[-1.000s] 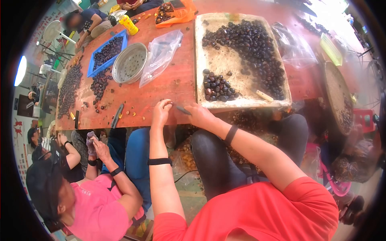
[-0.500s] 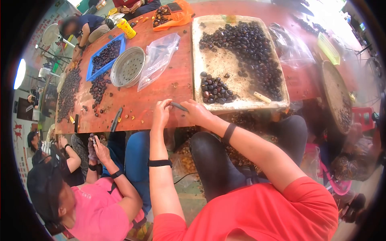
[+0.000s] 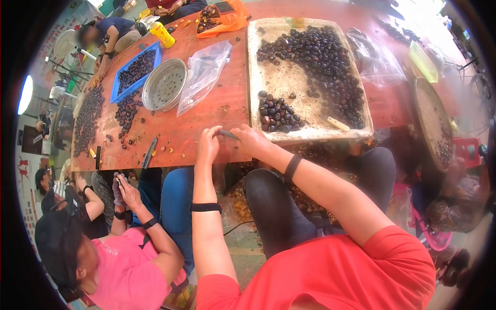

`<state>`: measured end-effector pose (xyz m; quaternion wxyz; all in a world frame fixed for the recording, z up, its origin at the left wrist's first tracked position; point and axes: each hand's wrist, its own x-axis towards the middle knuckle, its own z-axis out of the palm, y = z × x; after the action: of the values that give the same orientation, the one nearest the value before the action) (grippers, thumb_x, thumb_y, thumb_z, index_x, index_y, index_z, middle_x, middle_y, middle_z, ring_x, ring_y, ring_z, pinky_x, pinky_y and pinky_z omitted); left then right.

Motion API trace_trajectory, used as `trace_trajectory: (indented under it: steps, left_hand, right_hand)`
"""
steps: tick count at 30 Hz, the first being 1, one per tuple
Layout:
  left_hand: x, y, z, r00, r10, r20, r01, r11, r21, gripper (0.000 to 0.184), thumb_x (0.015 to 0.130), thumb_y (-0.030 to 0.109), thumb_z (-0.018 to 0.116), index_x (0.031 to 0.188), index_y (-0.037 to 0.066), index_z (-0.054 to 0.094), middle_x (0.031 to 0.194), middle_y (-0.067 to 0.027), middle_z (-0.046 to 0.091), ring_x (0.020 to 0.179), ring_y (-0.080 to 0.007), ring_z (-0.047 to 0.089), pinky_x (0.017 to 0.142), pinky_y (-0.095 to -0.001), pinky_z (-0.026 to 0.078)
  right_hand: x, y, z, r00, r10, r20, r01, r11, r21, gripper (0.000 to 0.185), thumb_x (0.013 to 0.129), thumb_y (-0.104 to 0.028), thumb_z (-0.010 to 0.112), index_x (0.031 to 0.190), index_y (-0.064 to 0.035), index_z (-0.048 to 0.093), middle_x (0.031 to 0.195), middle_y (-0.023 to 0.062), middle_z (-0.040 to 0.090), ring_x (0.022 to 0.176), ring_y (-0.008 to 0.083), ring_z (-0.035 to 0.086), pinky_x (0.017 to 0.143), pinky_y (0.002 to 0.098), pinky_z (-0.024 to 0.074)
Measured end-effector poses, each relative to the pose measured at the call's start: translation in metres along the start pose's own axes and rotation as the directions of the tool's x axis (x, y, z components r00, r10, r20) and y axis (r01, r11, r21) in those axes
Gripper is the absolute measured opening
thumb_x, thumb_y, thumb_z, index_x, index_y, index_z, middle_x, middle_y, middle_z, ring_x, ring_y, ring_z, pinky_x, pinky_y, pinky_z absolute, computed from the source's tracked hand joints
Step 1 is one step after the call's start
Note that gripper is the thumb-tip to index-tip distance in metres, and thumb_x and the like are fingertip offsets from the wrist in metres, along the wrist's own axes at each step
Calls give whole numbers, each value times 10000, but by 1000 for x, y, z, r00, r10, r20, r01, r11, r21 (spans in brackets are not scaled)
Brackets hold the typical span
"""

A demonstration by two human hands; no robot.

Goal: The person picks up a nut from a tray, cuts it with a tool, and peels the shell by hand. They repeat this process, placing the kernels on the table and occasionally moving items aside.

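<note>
Taking twelve o'clock as the far side, a red worktop [image 3: 219, 118] spreads ahead. A pale tray [image 3: 281, 80] of dark nuts [image 3: 330, 67] sits on it at two o'clock from the hands. A clear plastic bag [image 3: 204, 77] lies towards half past eleven, and a round metal bowl [image 3: 164, 88] stands just beside it at ten.

The right hand [image 3: 251, 143] has its grip closed round one end of a slim grey tool [image 3: 228, 134]. The left hand [image 3: 208, 143] has its fingers bunched at the other end; what that grip holds is too small to make out.

The tool is between the two hands, at nine o'clock from the tray's near corner. Its long axis slants gently, the bare end pointing between nine and ten o'clock, the held end between three and four. It looks straight, dark and plain, slightly blurred.
</note>
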<state>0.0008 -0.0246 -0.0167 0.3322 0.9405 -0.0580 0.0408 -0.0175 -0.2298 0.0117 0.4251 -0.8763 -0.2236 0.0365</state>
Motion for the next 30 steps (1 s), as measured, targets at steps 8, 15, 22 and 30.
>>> trace_trajectory:
  steps: [8,15,22,30]
  left_hand:
    - [2,17,-12,984,-137,117,156,973,-170,320,813,-11,661,1124,53,702,1015,-119,656,971,-243,651,853,-336,513]
    - [6,20,-15,969,-167,182,204,957,-207,311,819,6,668,1127,37,700,1027,-95,653,974,-216,644,855,-313,505]
    - [12,2,-10,974,-131,185,167,967,-193,301,845,33,647,1143,38,691,1002,-53,638,729,-139,605,592,-272,493]
    - [29,6,7,959,-211,189,253,939,-233,300,839,65,658,1137,57,694,1053,-49,653,668,-115,580,477,-254,450]
  right_hand:
    - [-11,3,8,996,13,-93,-10,999,34,384,819,-62,598,1202,-68,584,1012,239,583,936,452,602,798,499,511]
    - [-21,-1,7,992,49,-117,-45,998,32,375,828,-65,608,1202,-75,579,985,230,574,912,456,598,776,505,513]
    - [-27,7,10,992,91,-84,-94,995,-23,279,848,-142,626,1113,-59,602,1017,261,573,873,468,634,737,530,534]
    - [-49,10,-11,993,78,-92,-68,992,109,291,839,-83,622,1127,-39,618,996,271,572,907,490,612,785,543,515]
